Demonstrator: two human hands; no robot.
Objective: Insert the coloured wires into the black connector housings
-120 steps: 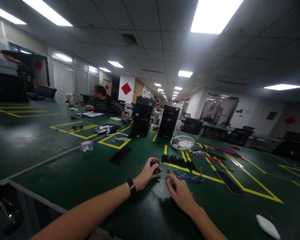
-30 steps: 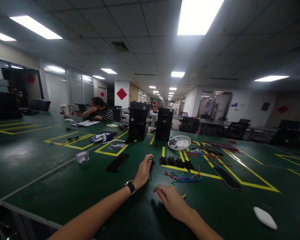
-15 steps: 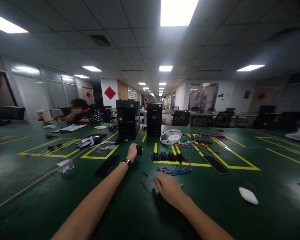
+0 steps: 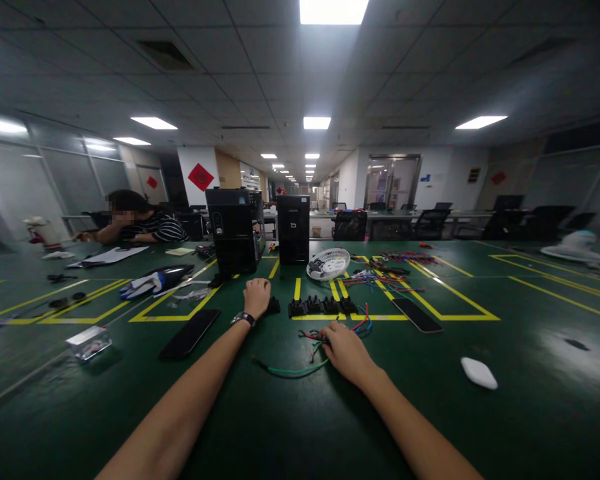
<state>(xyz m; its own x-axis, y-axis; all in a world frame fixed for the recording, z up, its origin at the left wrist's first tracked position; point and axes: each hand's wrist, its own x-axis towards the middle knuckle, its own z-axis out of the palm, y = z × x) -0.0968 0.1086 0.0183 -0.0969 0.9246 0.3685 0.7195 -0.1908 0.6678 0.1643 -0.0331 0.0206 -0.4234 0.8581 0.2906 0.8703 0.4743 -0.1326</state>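
Observation:
My left hand [image 4: 257,298], a dark watch on its wrist, is closed with curled fingers at a small black plastic block [image 4: 274,306]. Its fingertips are partly hidden. To the right of that block stands a row of several similar black blocks [image 4: 323,306]. My right hand [image 4: 347,350] reaches down into a bundle of red, blue and black wires [image 4: 363,325], its fingers closed on some of them. From under this hand a green wire [image 4: 295,372] curves left across the green table, ending in a dark tip.
Two black computer towers [image 4: 293,230] stand behind the blocks, beside a white basket [image 4: 329,265]. Dark phones [image 4: 190,333] lie either side. A clear box [image 4: 89,343] is at left, a white rounded object [image 4: 479,373] at right. Across the table sits a person [image 4: 140,220].
The view has turned slightly right. My left hand has set the black block lower, nearer the row. My right hand has moved from the green wire's end up to the wire bundle.

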